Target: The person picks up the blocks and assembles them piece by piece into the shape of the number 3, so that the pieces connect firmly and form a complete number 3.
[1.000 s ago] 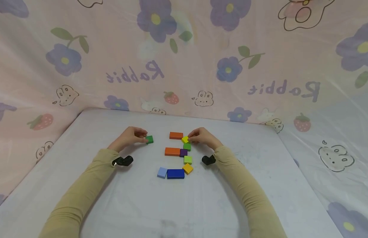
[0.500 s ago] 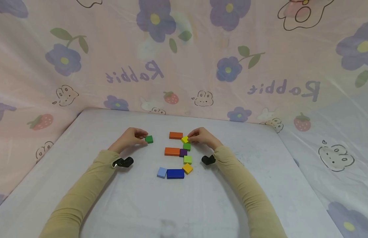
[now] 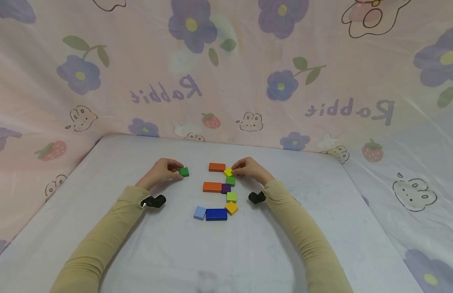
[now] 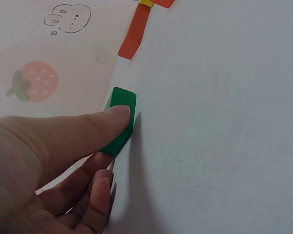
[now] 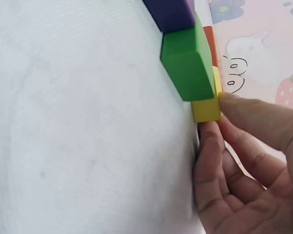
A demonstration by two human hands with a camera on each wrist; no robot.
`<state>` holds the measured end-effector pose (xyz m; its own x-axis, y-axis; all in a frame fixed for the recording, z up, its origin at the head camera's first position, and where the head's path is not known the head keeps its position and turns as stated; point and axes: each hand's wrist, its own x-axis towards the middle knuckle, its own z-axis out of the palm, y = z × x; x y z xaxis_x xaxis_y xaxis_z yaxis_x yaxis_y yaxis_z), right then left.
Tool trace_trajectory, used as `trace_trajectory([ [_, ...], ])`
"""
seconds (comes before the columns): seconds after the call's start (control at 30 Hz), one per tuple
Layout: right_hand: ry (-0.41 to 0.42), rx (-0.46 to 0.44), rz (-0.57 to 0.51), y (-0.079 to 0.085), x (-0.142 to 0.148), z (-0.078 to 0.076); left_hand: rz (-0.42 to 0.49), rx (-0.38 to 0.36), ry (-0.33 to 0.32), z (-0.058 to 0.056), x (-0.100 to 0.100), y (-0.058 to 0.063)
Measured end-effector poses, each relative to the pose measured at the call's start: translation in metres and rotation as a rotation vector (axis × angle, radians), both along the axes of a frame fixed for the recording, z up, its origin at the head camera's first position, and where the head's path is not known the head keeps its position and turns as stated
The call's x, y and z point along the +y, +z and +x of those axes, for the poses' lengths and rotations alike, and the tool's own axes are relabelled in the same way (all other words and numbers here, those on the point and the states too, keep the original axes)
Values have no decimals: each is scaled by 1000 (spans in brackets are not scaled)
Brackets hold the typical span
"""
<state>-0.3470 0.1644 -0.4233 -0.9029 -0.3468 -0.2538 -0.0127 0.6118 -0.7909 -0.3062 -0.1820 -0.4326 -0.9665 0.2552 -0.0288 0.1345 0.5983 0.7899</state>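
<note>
My left hand point(image 3: 163, 171) pinches a dark green block point(image 4: 123, 114) at the left of the block group, its thumb lying on the block in the left wrist view. At the group's upper right, my right hand point(image 3: 250, 170) pinches a yellow block point(image 5: 206, 110) between thumb and finger. This yellow block stands between an orange-red oblong block point(image 3: 217, 167) and a green block point(image 5: 188, 66). Below that green block come a purple block point(image 3: 226, 188) and a light green block point(image 3: 231, 197). A second orange-red oblong block point(image 3: 212, 187) touches the purple one on its left.
Nearer to me, an amber block point(image 3: 231, 208), a dark blue oblong block point(image 3: 216, 214) and a light blue block point(image 3: 199, 213) form a row. All lie on a white-covered table point(image 3: 197, 256). A curtain point(image 3: 226, 73) printed with flowers and rabbits hangs behind.
My left wrist has shifted slightly to the right, and the left fingers have adjusted a little on the dark green block. My right hand and the other blocks have not visibly moved.
</note>
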Motion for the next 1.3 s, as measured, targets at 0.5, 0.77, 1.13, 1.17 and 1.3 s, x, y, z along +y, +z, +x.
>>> trace_trajectory([
  [0.5,-12,12,-2,3,-2,2,-25,14,28,2,2,4],
  [0.77,-15,12,8,1,-2,1,-10,3,25,4,7,9],
  [1.13,-12,15,19,2,-1,1,4,22,21,-3,22,8],
  [1.17,-9,13,16,1,-1,1,6,21,22,-3,24,8],
  [1.3,-1,5,4,1,-1,0,18,23,17,-5,33,7],
])
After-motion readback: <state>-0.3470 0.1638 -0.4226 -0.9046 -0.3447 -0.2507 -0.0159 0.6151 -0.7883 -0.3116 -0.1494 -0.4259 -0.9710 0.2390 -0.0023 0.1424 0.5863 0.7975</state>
